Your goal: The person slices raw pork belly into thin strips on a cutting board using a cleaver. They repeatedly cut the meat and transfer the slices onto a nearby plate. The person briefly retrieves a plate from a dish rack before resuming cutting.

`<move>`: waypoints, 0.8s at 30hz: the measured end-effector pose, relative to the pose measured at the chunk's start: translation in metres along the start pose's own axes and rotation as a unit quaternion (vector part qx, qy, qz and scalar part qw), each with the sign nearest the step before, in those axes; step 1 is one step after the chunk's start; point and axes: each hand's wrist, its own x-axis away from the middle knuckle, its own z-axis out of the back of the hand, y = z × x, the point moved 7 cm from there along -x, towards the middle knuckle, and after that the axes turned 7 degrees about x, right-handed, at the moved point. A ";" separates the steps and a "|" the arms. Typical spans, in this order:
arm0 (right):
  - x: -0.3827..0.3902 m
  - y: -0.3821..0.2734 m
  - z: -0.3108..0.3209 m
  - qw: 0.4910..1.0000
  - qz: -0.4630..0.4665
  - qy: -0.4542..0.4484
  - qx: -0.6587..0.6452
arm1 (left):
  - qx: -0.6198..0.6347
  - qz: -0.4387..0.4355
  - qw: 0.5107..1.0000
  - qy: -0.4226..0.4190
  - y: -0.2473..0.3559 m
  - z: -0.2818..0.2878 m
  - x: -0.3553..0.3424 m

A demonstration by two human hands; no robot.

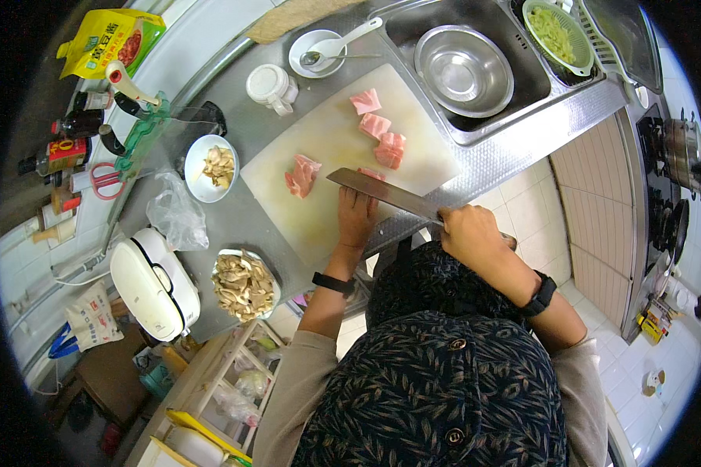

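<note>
A white cutting board [288, 226] on the steel counter carries pieces of pink raw meat [393, 149], with another piece [302, 176] at the left. My right hand [469, 230] grips the handle of a wide-bladed knife [389, 196], its blade angled left across the board. My left hand [355, 216] presses bent fingertips on a meat piece [371, 173], partly hidden under and behind the blade, at the board's near right part.
Left of the board are a bowl of sliced pieces [216, 167], a bowl of mushrooms [243, 284], a plastic bag [183, 218] and a white appliance [144, 284]. Behind stand a lidded cup [269, 89] and spoon bowl [313, 54]. A sink [401, 39] holds a steel bowl [463, 70].
</note>
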 end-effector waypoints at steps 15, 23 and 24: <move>-0.005 -0.005 0.006 0.999 -0.008 -0.019 0.037 | 0.007 0.017 1.000 -0.005 -0.012 -0.006 0.006; -0.043 -0.013 -0.003 0.997 -0.017 -0.066 0.030 | 0.035 0.008 0.999 -0.009 -0.016 -0.005 0.008; -0.046 -0.015 -0.003 0.997 -0.019 -0.067 0.025 | 0.030 0.016 0.999 -0.016 -0.018 -0.006 0.008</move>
